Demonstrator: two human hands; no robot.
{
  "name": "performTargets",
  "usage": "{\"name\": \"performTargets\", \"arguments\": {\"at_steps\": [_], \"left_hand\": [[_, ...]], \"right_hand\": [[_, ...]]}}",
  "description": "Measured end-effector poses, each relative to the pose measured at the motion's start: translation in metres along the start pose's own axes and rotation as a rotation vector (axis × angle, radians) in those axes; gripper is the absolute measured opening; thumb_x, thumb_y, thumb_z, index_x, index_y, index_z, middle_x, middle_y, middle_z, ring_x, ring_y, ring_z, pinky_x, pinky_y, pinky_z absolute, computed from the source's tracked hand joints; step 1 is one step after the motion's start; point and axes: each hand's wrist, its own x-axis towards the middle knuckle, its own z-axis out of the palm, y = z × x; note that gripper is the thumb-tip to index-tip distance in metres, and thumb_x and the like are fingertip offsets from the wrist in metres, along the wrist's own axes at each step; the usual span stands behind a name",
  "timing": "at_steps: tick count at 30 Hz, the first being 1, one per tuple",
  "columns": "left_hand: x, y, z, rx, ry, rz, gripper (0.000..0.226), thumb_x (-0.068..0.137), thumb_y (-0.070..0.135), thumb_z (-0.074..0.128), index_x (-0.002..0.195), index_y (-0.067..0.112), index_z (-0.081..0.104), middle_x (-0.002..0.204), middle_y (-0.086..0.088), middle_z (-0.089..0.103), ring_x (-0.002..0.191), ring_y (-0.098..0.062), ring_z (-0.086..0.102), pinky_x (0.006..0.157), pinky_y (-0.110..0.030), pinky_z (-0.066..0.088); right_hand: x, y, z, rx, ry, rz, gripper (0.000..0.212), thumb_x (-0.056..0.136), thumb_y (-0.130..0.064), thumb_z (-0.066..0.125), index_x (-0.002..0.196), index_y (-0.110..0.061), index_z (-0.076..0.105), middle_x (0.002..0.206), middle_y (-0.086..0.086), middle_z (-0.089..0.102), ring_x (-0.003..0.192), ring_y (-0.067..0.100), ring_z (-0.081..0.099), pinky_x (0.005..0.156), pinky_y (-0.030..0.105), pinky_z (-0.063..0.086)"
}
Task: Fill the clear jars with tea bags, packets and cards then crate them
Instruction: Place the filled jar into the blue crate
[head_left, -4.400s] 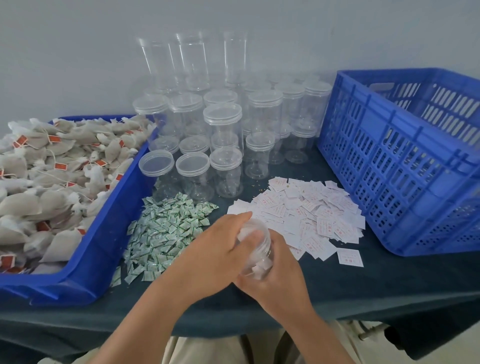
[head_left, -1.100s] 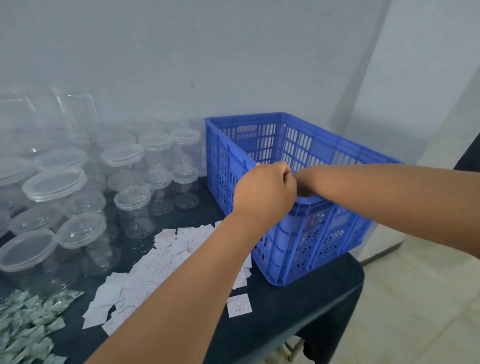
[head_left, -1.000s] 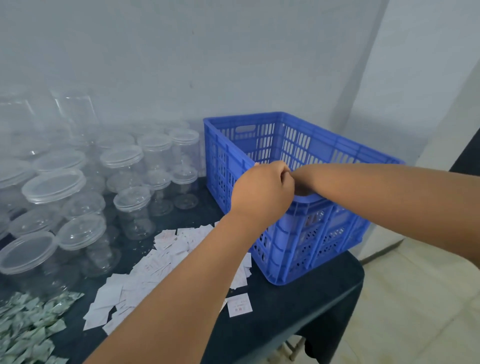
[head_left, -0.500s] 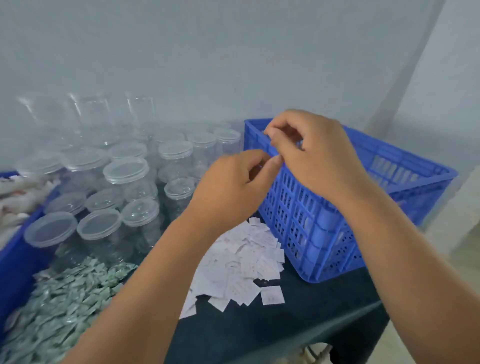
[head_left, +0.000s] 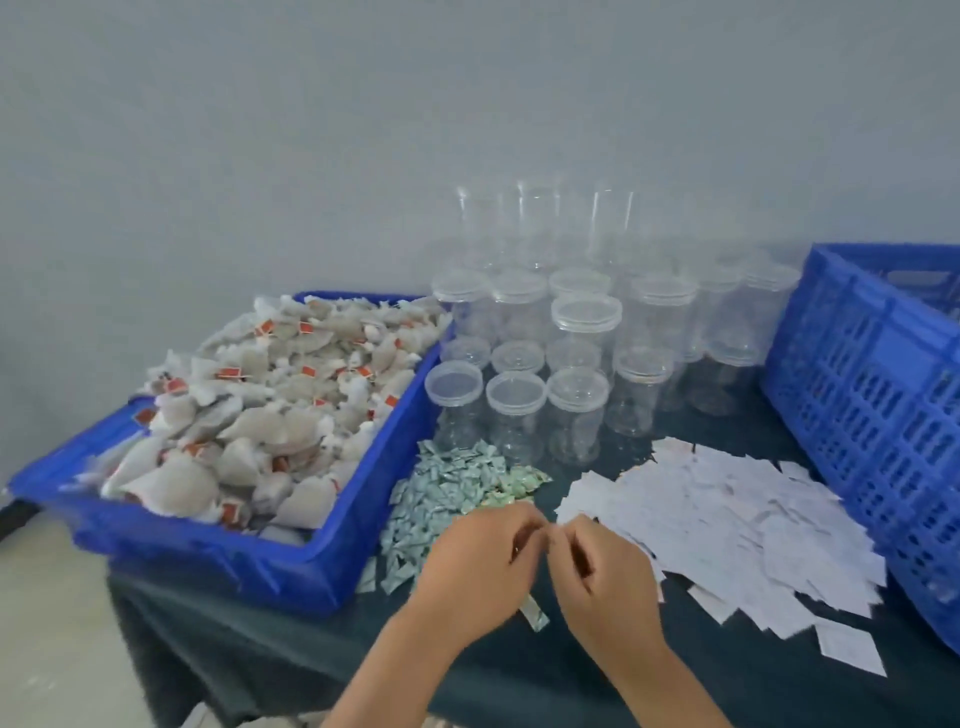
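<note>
Dozens of clear lidded plastic jars (head_left: 576, 395): upright mid-table, none held.
Hands: left hand (head_left: 478, 564) and right hand (head_left: 605, 579) curled, fingertips almost meeting above dark table (head_left: 519, 675); blur hides any pinch.
Change: both have left blue slatted crate (head_left: 857, 415) rim; earlier jar likely crated.
Next: small green packets (head_left: 452, 488), white paper cards (head_left: 727, 509) nearest.
</note>
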Motion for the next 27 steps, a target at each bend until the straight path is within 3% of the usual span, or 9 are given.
{"name": "performTargets", "arguments": {"at_steps": [4, 7, 11, 13, 17, 20, 24, 27], "left_hand": [[-0.006, -0.017, -0.043, 0.127, 0.179, -0.024, 0.024, 0.099, 0.061, 0.041, 0.104, 0.046, 0.059, 0.090, 0.031, 0.064, 0.077, 0.005, 0.062, 0.055, -0.019, 0.043], [0.016, -0.036, -0.102, 0.284, 0.267, -0.122, 0.020, 0.100, 0.056, 0.047, 0.098, 0.044, 0.062, 0.083, 0.024, 0.064, 0.072, 0.000, 0.062, 0.055, -0.021, 0.044], [0.071, -0.051, -0.146, 0.452, 0.057, -0.223, 0.020, 0.105, 0.040, 0.054, 0.118, 0.031, 0.066, 0.113, 0.010, 0.069, 0.096, -0.016, 0.064, 0.082, -0.038, 0.055], [0.099, -0.045, -0.136, 0.457, -0.032, -0.155, 0.032, 0.103, 0.039, 0.059, 0.132, 0.028, 0.063, 0.128, 0.002, 0.067, 0.110, -0.022, 0.064, 0.096, -0.042, 0.054], [0.149, -0.030, -0.097, 0.458, -0.032, -0.018, 0.060, 0.097, 0.050, 0.067, 0.149, 0.027, 0.050, 0.151, -0.004, 0.053, 0.135, -0.028, 0.053, 0.105, -0.046, 0.049], [0.181, -0.030, -0.080, 0.547, -0.116, -0.079, 0.076, 0.091, 0.047, 0.074, 0.154, 0.022, 0.042, 0.158, -0.011, 0.043, 0.145, -0.036, 0.039, 0.114, -0.053, 0.043], [0.199, -0.044, -0.079, 0.666, -0.343, -0.163, 0.084, 0.078, 0.043, 0.086, 0.150, 0.031, 0.045, 0.153, -0.011, 0.043, 0.143, -0.036, 0.039, 0.115, -0.051, 0.041], [0.201, -0.059, -0.078, 0.742, -0.233, -0.186, 0.089, 0.082, 0.036, 0.082, 0.157, 0.034, 0.035, 0.159, -0.012, 0.033, 0.146, -0.041, 0.031, 0.117, -0.057, 0.035]], "right_hand": [[-0.020, 0.016, 0.016, -0.160, -0.097, -0.232, 0.045, 0.099, -0.032, 0.058, 0.060, -0.019, 0.040, 0.053, -0.009, 0.031, 0.049, 0.011, 0.030, 0.045, 0.029, 0.029], [-0.020, 0.019, 0.019, -0.142, -0.094, -0.249, 0.046, 0.101, -0.033, 0.054, 0.060, -0.018, 0.041, 0.052, -0.006, 0.035, 0.047, 0.014, 0.036, 0.044, 0.029, 0.031], [-0.016, 0.017, 0.022, -0.088, -0.068, -0.121, 0.045, 0.099, -0.024, 0.063, 0.060, -0.016, 0.040, 0.052, -0.003, 0.035, 0.046, 0.015, 0.036, 0.045, 0.032, 0.033], [-0.015, 0.019, 0.021, -0.044, -0.060, -0.056, 0.045, 0.098, -0.024, 0.063, 0.061, -0.021, 0.038, 0.053, -0.007, 0.031, 0.047, 0.010, 0.033, 0.047, 0.024, 0.028], [-0.013, 0.023, 0.021, -0.004, -0.051, -0.011, 0.046, 0.098, -0.026, 0.064, 0.062, -0.030, 0.035, 0.054, -0.009, 0.033, 0.048, 0.006, 0.032, 0.049, 0.018, 0.026], [-0.014, 0.026, 0.023, -0.016, -0.058, -0.009, 0.044, 0.098, -0.028, 0.063, 0.060, -0.021, 0.042, 0.056, -0.001, 0.041, 0.048, 0.010, 0.035, 0.048, 0.023, 0.028], [-0.014, 0.025, 0.023, -0.023, -0.067, -0.044, 0.046, 0.101, -0.038, 0.055, 0.061, -0.019, 0.042, 0.057, -0.002, 0.039, 0.048, 0.011, 0.035, 0.047, 0.025, 0.029], [-0.013, 0.024, 0.022, -0.018, -0.069, -0.050, 0.046, 0.101, -0.040, 0.053, 0.061, -0.020, 0.041, 0.056, -0.004, 0.036, 0.048, 0.007, 0.032, 0.047, 0.026, 0.029]]}}
